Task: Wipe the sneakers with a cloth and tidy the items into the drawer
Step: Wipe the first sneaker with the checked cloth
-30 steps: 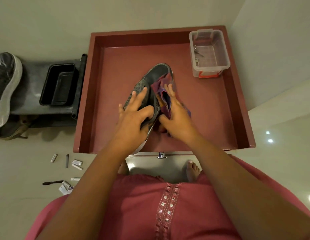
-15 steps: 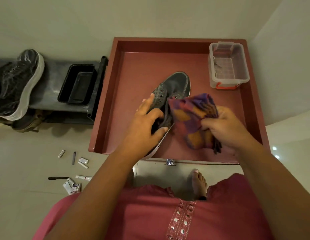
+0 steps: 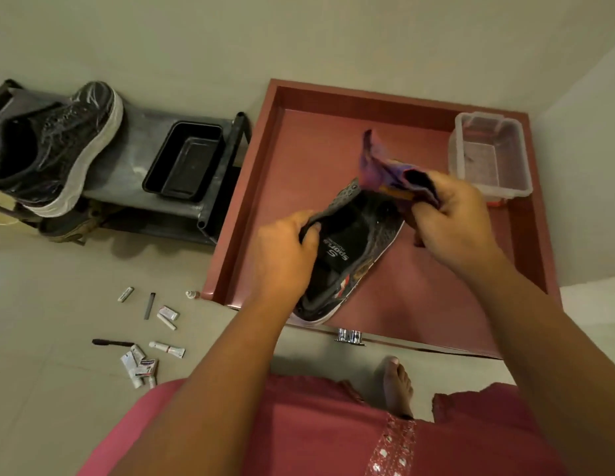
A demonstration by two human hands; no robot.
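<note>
A dark grey sneaker [image 3: 357, 242] with a white sole lies in the open red drawer [image 3: 265, 187], its opening turned up so the printed insole shows. My left hand [image 3: 282, 255] grips its left collar edge. My right hand [image 3: 450, 225] is closed on a purple and orange cloth [image 3: 385, 166], held just above the sneaker's toe end, one corner sticking up. The second dark sneaker [image 3: 59, 146] rests on its side on the grey shoe rack [image 3: 134, 132] at the left.
A clear plastic box [image 3: 488, 159] stands in the drawer's far right corner. A black tray [image 3: 186, 166] sits on the rack. Several small tubes, a pen [image 3: 112, 342] and a bottle lie on the floor at the left. My bare foot [image 3: 397, 383] is below the drawer handle [image 3: 349, 336].
My right hand lifted the cloth off the sneaker and bunched it up. My left hand turned the sneaker so its inside faces up. The camera view shifted left.
</note>
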